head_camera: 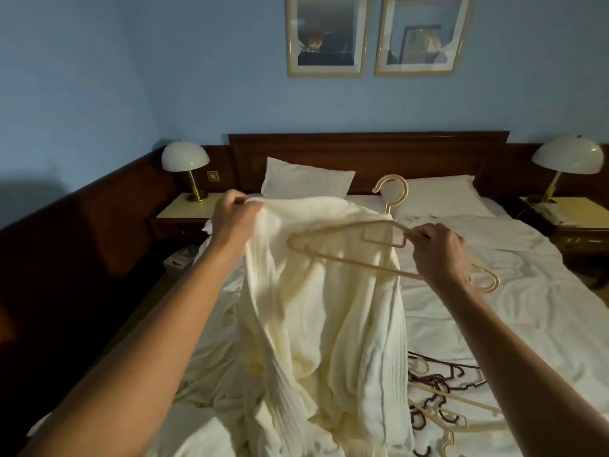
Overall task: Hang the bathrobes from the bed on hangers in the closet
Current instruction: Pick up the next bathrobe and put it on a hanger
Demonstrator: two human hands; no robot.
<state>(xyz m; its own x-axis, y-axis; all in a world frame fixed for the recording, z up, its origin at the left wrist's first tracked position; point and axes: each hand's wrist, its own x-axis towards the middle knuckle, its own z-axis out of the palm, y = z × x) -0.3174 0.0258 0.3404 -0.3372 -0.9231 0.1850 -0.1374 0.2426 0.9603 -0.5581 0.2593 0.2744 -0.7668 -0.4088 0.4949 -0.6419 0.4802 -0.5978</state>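
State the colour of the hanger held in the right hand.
Beige hanger, seen in the head view, gripped by the right hand.

Blue wall (197,77) carrying two gold-framed pictures side by side, the left picture (326,34) and the right picture (423,34), both cut off at the top edge. Below them, a dark wooden headboard (369,150), with matching wood panelling (99,219) running along the left wall. Two white pillows: the left pillow (306,178) propped against the headboard, the right pillow (441,194) lying flatter. Left nightstand (184,209) and right nightstand (580,212), each pale-topped and bearing a dome-shaded lamp on a brass stem: left lamp (185,156), right lamp (566,155). A brass switch plate (212,175) is just beside the left lamp's stem. A pale box (178,260) sits on the floor below the left nightstand.
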